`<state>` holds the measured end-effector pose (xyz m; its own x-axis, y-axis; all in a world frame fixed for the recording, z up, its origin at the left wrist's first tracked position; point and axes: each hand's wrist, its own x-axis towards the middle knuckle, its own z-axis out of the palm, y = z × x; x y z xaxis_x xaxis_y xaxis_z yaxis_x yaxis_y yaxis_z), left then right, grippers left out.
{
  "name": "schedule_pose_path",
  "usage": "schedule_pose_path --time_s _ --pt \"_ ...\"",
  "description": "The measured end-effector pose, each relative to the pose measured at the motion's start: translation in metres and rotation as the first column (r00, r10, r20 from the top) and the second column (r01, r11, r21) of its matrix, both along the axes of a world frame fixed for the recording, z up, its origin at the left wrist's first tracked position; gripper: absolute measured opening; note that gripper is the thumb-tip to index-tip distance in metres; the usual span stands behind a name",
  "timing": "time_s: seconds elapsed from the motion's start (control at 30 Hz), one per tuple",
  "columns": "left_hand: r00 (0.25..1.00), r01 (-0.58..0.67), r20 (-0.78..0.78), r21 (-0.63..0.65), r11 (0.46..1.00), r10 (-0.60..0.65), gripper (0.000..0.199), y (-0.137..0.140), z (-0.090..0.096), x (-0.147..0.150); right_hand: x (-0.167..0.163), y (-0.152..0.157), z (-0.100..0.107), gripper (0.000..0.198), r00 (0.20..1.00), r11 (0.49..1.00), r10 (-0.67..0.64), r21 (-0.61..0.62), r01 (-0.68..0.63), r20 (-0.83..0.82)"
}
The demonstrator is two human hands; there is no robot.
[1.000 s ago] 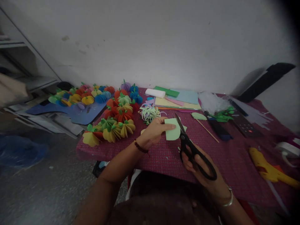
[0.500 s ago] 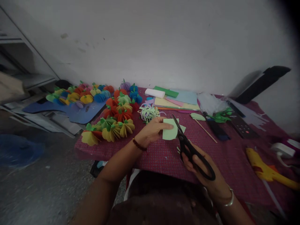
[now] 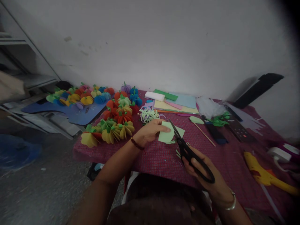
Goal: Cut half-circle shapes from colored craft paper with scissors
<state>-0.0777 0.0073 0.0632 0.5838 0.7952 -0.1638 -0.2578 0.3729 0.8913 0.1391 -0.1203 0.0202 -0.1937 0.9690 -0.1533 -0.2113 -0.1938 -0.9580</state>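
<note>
My left hand [image 3: 150,132] pinches a piece of light green paper [image 3: 166,135] with a rounded cut edge, above the red checked tablecloth. In my right hand [image 3: 203,168] is a pair of black scissors [image 3: 185,148], fingers through the handle loops. The scissor blades lie at the paper's curved right edge, and a cut strip hangs at its lower side. Another piece of light green paper [image 3: 180,132] shows behind the blades. A few thin green offcuts [image 3: 178,153] lie beside the scissors. Past my left hand sits a heap of curly pale green paper strips [image 3: 150,114].
Several folded-paper pumpkins [image 3: 111,132] stand on the left of the table and on a blue board [image 3: 82,115]. Coloured paper sheets [image 3: 185,100] lie at the back. A wooden stick [image 3: 205,134], a green leaf-shaped cutout [image 3: 197,120] and a yellow glue gun [image 3: 260,172] are on the right.
Both hands, with the paper and scissors, have shifted slightly left. The scissor blades have advanced along the paper's curve, and a thin strip now hangs below it.
</note>
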Motion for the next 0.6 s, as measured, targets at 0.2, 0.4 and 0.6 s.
schedule_pose_path --time_s 0.2,0.4,0.6 --pt "0.999 0.030 -0.044 0.020 0.999 -0.030 0.043 0.003 0.001 -0.004 0.002 0.000 0.002 0.057 0.998 1.000 0.015 0.012 -0.016 0.059" --pt "0.997 0.024 -0.073 0.001 1.000 -0.024 0.043 0.005 0.004 -0.009 0.001 0.001 0.006 0.059 0.997 1.000 0.021 -0.011 -0.020 0.073" --pt "0.994 0.058 -0.098 0.050 0.997 -0.053 0.043 0.008 0.005 -0.014 -0.001 -0.001 0.006 0.062 0.996 0.999 0.015 -0.049 -0.010 0.093"
